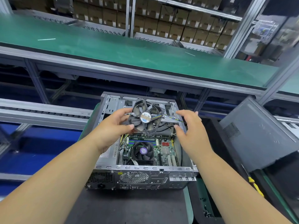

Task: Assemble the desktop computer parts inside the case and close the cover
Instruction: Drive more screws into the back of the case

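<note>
Step in hand: fan installation. The left hand (113,126) grips the case fan (145,118) above the open case (142,168) at frame centre; the right hand (189,126) hovers, grip apart. Next, judged: seat the fan against its mount.

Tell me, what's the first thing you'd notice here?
A dusty fan held up in the left hand, right over the open case. The right hand reaches toward it, empty. Below sits a second fan on the green board.

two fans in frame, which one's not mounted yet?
The case fan with the white hub label: the left hand holds it above the open case. The purple-hubbed CPU cooler fan sits on the motherboard.
</note>
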Motion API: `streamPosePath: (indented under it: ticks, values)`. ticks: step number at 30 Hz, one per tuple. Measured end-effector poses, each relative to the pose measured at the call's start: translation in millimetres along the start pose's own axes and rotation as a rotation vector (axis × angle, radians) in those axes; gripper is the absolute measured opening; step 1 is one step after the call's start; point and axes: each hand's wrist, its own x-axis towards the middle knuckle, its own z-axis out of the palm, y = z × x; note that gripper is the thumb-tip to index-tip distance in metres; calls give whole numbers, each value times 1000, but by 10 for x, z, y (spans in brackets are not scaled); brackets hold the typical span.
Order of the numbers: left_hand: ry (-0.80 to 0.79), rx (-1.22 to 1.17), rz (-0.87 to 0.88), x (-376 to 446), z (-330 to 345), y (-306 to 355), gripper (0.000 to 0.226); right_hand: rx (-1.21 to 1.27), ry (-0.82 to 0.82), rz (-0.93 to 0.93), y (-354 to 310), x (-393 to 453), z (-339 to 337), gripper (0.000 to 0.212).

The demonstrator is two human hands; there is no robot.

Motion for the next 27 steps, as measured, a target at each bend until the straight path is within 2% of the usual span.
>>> streamPosePath:
  ticks: [3,6,8,10,14,18,22,27]
  values:
    - [4,21,-8,-18,-5,-22,56,44,107,-92,-77,-9,-38,45]
    - [20,36,-13,-42,-6,-55,52,77,226,-169,-122,-5,-76,42]
    - [36,53,-14,-55,-2,-71,51,73,246,-176,-141,22,-97,38]
    - [47,68,-16,-59,-2,-81,51,46,190,-155,-148,54,-112,35]
    - [35,80,-18,-68,6,-82,50,-42,-30,-109,-136,74,-95,30]
    - [33,115,-9,-84,57,-82,51,-103,-165,-47,-157,108,10,34]
    - [19,126,2,-115,122,-85,53,34,-293,157,-153,184,136,31]
    - [0,102,-7,-138,114,-120,49,270,-295,260,-146,190,176,32]
